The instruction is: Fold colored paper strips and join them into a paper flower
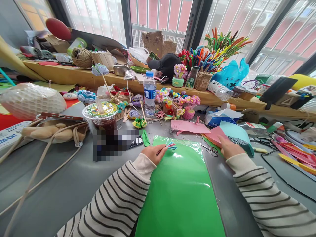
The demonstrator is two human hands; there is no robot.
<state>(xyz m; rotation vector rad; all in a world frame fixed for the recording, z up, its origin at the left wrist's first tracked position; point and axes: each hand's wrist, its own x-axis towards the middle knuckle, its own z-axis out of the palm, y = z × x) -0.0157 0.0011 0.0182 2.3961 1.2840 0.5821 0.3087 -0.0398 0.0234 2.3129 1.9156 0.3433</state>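
Pinched in the fingers of my left hand (156,153) is a small fanned bundle of blue and pink paper strips (171,145), above the upper part of a glossy green sheet (177,184). My right hand (231,148) is closed on the edge of a salmon-pink sheet of paper (215,135), with its fingertips partly hidden. Small scissors (210,150) lie between the two hands, beside the green sheet. Behind the right hand rests a light-blue paper (235,133). A green craft tool or clip (145,138) lies just beyond my left hand.
A lidded drink cup (101,115) and a water bottle (149,93) stand at the back. Crocheted flowers (182,103) fill the middle behind a pink sheet (189,126). A bag with straps (56,130) lies left; a black cable (278,177) runs along the right.
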